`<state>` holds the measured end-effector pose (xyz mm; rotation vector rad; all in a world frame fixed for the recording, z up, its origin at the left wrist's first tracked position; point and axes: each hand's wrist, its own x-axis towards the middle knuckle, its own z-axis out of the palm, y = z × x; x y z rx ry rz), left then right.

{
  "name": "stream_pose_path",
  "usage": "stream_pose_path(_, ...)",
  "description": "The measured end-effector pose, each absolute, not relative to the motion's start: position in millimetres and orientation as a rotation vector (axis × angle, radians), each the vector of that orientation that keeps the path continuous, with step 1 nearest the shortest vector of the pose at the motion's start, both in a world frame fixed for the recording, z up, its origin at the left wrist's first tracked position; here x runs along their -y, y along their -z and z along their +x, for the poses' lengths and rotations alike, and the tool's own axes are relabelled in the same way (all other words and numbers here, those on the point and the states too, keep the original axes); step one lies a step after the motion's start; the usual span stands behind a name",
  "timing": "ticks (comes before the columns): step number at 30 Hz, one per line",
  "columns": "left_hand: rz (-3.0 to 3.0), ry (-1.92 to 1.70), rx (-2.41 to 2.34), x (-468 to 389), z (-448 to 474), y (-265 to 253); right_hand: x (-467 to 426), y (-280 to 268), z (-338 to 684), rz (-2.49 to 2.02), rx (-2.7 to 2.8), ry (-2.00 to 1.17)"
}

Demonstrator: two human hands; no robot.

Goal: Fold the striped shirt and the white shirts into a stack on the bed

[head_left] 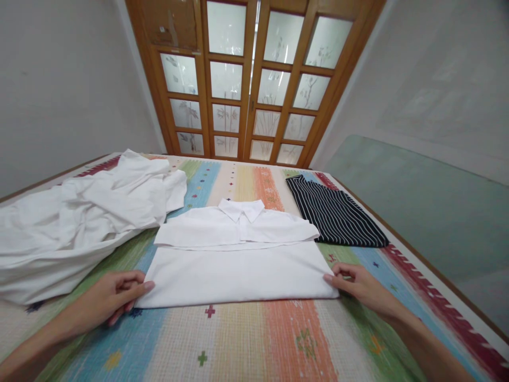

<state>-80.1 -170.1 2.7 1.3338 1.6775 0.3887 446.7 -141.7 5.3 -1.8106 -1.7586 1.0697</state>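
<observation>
A white collared shirt [238, 270] lies flat in front of me, its lower part folded up below the collar. My left hand [123, 294] pinches the shirt's left edge near the bottom corner, thumb on top. On the opposite side, my right hand [345, 278] grips the right edge near its bottom corner between thumb and fingers. The collar points away from me, at the far side of the shirt.
A crumpled heap of white cloth [91, 207] lies to the left. At the right rests a folded black-and-white striped garment [334, 212]. Everything lies on a colourful striped cover [191, 345]. Wooden glass-paned doors [246, 79] stand beyond, between pale walls.
</observation>
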Motion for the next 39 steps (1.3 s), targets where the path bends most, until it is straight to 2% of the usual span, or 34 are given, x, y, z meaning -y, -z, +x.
stream_pose_path(10,1.247,-0.325,-1.639,185,-90,5,162,5,454,-1.822,1.778,-1.064)
stream_pose_path(19,1.404,-0.210,-1.633,189,-97,5,164,12,457,-1.901,1.934,-1.013)
stream_pose_path(29,1.387,-0.231,-1.666,188,-83,-11,169,16,459,-1.921,2.008,-0.971)
stream_pose_path(39,1.382,-0.246,-1.716,194,-91,4,167,15,461,-1.963,2.022,-0.867)
